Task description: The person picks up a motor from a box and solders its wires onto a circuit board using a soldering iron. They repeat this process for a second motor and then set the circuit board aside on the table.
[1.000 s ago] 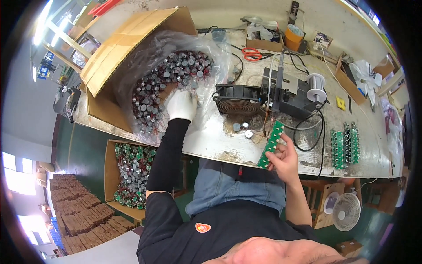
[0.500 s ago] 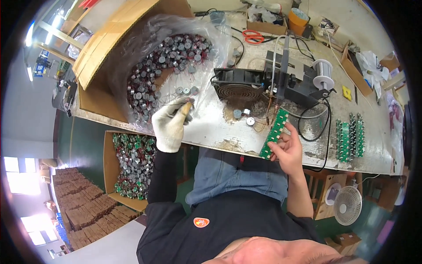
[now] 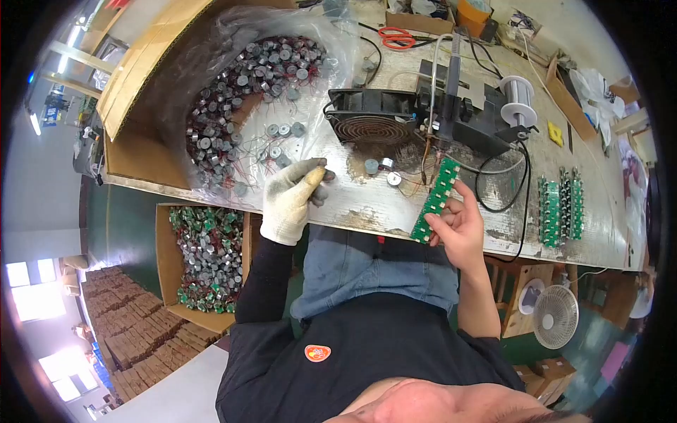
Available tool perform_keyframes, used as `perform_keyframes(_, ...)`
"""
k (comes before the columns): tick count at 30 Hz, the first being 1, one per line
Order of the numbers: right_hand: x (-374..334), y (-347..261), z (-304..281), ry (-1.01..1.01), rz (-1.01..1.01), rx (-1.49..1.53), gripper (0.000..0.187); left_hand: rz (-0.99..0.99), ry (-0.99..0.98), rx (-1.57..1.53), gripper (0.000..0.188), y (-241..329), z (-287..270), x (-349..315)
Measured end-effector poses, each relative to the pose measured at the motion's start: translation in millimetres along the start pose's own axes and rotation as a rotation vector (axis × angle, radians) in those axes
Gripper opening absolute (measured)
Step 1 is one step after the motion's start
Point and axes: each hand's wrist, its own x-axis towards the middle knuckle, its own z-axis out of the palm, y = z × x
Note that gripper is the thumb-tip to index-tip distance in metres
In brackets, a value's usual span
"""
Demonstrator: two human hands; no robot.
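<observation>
My right hand, bare, grips a green circuit board strip by its lower part, thumb on top. The strip's upper end lies just below the tip of a soldering device. My left hand wears a white glove with grey fingertips and is held over the table's front edge. Its thumb is closed against curled fingers; whatever they may hold is hidden. Several small round metal motors with thin red wires lie beyond it. Between my hands are a few loose ones, including a white-faced one.
A clear plastic bag with many motors spills from a cardboard box at left. A black fan stands mid-table beside a solder wire spool. More green strips lie at right. Below left, another carton holds wired parts.
My left hand has moved right, away from the motor pile, uncovering motors behind it. My right hand still holds the strip near the soldering device. The whole view has shifted slightly.
</observation>
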Motion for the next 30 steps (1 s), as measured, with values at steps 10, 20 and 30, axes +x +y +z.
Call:
perform_keyframes(10,2,1,-4,-0.037,0.031,-0.007,0.067,-0.075,-0.130,0.074,0.026,-19,59,-21)
perform_keyframes(20,1,-7,-7,-0.090,0.065,0.045,0.080,-0.183,-0.237,0.105,0.020,-22,94,-27)
perform_keyframes(30,-1,-5,-5,-0.100,0.046,0.084,0.077,-0.152,-0.224,0.100,0.018,-29,104,-22)
